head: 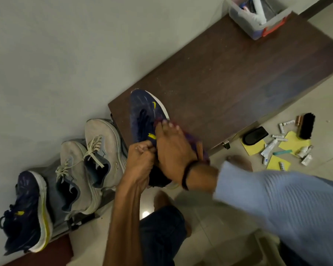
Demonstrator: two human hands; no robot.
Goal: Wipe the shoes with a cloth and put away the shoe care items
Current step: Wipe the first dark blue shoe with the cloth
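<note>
Head view: left hand (140, 159) is gripping a navy knit shoe (142, 112), yellow-marked, at the wooden bench's (238, 73) corner. With fingers flat, the right hand (171, 148) is pressing a purple cloth (199, 147) onto it.

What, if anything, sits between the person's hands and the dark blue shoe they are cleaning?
Only the cloth: it lies under the right hand, pressed on the dark blue shoe. The left hand grips the shoe directly, nothing between.
</note>
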